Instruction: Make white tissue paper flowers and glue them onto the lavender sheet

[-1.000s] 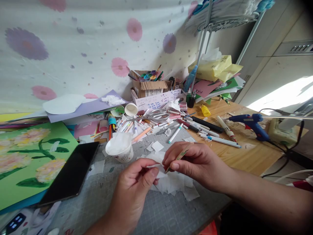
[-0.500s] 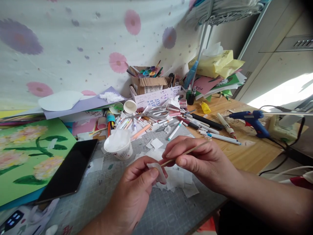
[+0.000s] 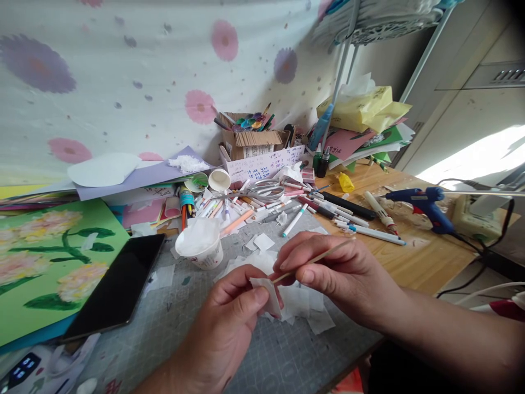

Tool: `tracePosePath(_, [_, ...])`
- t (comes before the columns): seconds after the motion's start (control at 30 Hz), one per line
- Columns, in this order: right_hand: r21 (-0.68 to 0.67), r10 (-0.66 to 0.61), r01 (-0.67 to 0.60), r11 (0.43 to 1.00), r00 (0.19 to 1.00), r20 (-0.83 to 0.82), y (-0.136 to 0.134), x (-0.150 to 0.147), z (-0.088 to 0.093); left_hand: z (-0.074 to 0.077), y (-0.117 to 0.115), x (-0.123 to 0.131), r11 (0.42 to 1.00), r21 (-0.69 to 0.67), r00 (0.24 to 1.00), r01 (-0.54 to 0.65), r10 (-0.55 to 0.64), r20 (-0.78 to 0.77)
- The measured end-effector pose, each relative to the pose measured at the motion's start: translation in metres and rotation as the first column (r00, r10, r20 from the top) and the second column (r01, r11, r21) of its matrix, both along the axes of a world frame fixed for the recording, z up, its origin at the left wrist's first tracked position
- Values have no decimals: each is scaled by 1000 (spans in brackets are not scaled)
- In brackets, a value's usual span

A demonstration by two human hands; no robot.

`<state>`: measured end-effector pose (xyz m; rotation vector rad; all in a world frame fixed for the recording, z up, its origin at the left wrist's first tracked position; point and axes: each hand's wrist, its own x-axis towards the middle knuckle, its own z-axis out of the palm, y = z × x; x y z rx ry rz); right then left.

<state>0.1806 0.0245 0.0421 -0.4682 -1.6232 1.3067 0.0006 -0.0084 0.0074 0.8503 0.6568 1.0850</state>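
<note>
Between the thumb and fingers of my left hand [image 3: 232, 320] is pinched a small piece of white tissue paper [image 3: 268, 294]. My right hand [image 3: 338, 273] grips a thin wooden stick [image 3: 318, 258], slanted down to the left, its lower tip at the paper's upper edge. Whether the tip presses on the paper I cannot tell. Beneath both hands, several loose white paper squares [image 3: 301, 301] lie spread on the grey cutting mat [image 3: 287, 350]. A paper cup [image 3: 200, 246] with white paper in it stands just behind my left hand.
A black phone [image 3: 117, 287] overlaps the green flower picture [image 3: 53, 246] on the left. Behind the hands lie many marker pens [image 3: 295, 220] and scissors [image 3: 262, 190]. A blue glue gun [image 3: 426, 205] rests at the right, its cable near a power strip [image 3: 478, 216]. A cardboard box [image 3: 252, 143] stands at the back.
The paper piece in my left hand is tilted a little differently, its edge now turned toward the stick. Both hands keep their hold, and the view has shifted slightly.
</note>
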Motion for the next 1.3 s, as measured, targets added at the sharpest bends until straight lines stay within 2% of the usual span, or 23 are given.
tracePosePath(0.23, [-58, 50, -54, 997, 996, -75, -1, -4, -1, 3, -1, 0, 1000, -10, 1000, 13, -13, 7])
tracePosePath(0.6, [55, -20, 16, 998, 997, 72, 1, -1, 0, 2, 3, -1, 999, 26, 997, -24, 26, -75])
tracePosePath(1.1, [91, -20, 11, 996, 994, 103, 0, 2, 2, 0, 1, -1, 998, -24, 997, -50, 49, -63])
tracePosePath(1.23, [122, -34, 22, 992, 994, 101, 0, 1, 0, -2, 1, -3, 999, 22, 991, -35, 37, -131])
tracePosePath(1.3, [132, -34, 21, 991, 995, 97, 0, 1, 0, -3, 2, -3, 994, 78, 971, -78, 93, -218])
